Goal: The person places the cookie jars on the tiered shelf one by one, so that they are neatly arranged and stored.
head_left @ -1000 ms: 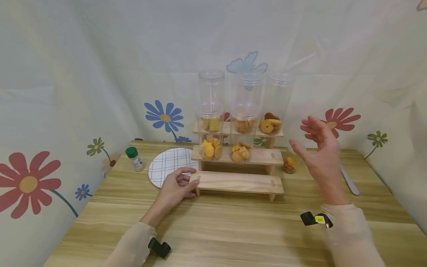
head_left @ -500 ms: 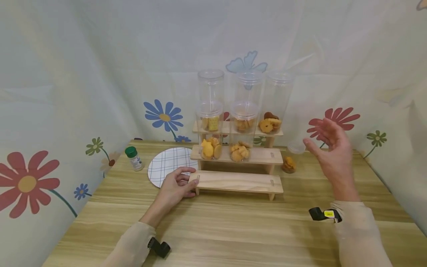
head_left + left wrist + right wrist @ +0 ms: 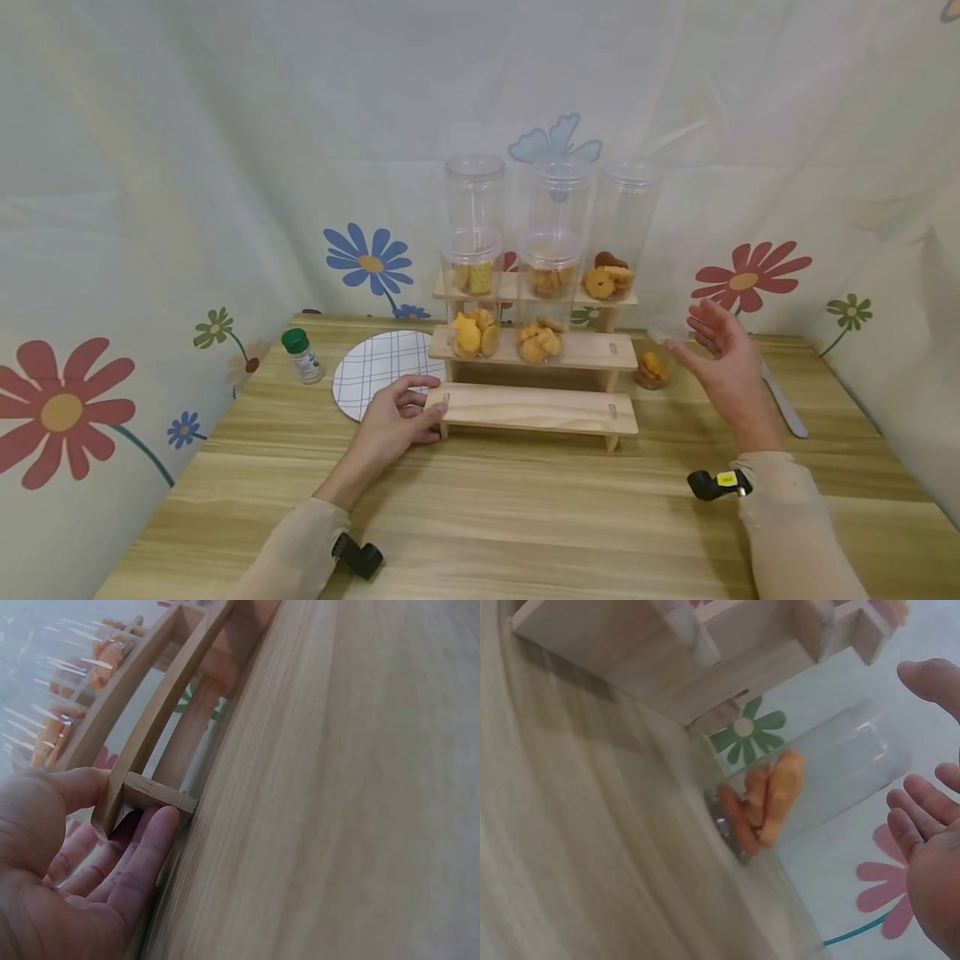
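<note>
The left hand (image 3: 392, 421) pinches the left end of a three-tier wooden display stand (image 3: 532, 408) at its lowest shelf. In the left wrist view the thumb lies over the shelf board (image 3: 150, 727) and the fingers reach below it, beside the short leg (image 3: 161, 793). My right hand (image 3: 723, 367) hovers with fingers apart beside a clear lidded jar (image 3: 652, 371) standing on the table at the stand's right. That jar (image 3: 832, 780) has a few orange-brown biscuits in its bottom, and the fingertips are close to its lid end in the right wrist view.
Clear jars of biscuits stand on the upper tiers, such as a middle-tier jar (image 3: 476, 333) and a top-right jar (image 3: 611, 279). A checked plate (image 3: 378, 371) and green-capped shaker (image 3: 303, 358) lie left. A knife (image 3: 787, 408) lies right. A flowered curtain (image 3: 360, 108) hangs behind.
My right hand moved right and away from the jar, then came back left and lower towards it. The left hand has kept its place on the stand.
</note>
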Action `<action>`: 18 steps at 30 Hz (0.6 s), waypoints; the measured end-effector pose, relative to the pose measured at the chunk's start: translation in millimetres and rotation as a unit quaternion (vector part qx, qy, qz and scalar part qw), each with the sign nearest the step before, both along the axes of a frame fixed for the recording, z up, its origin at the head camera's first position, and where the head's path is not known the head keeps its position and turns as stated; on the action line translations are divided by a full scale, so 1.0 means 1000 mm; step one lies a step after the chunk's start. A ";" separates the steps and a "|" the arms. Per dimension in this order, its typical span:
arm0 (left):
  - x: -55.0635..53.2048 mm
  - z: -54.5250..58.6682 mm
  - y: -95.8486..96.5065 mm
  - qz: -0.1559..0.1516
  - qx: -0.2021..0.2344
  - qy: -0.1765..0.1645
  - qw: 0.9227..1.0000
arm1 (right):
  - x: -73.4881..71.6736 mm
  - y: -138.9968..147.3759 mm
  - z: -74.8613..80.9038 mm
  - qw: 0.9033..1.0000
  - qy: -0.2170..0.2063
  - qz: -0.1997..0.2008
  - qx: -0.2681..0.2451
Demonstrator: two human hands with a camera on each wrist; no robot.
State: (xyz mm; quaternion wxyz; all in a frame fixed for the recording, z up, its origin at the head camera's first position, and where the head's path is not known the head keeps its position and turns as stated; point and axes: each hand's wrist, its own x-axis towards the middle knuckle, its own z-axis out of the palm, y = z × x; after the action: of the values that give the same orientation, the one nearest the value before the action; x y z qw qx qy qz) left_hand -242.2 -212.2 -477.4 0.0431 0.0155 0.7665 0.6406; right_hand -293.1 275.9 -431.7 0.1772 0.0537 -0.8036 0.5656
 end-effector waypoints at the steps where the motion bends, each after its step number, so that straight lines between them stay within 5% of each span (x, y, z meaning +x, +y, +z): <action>1: 0.000 0.000 0.000 0.000 -0.001 0.000 1.000 | -0.002 0.000 -0.004 1.000 -0.003 0.006 0.003; 18: 0.001 0.001 0.000 0.000 -0.001 0.000 1.000 | -0.010 -0.006 -0.035 0.997 -0.032 0.019 0.068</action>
State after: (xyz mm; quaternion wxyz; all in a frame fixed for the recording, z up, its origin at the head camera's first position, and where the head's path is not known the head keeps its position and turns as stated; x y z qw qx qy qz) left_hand -241.3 -212.0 -476.5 0.0430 0.0151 0.7672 0.6398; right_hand -303.6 269.6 -466.4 0.1361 0.0627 -0.8444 0.5143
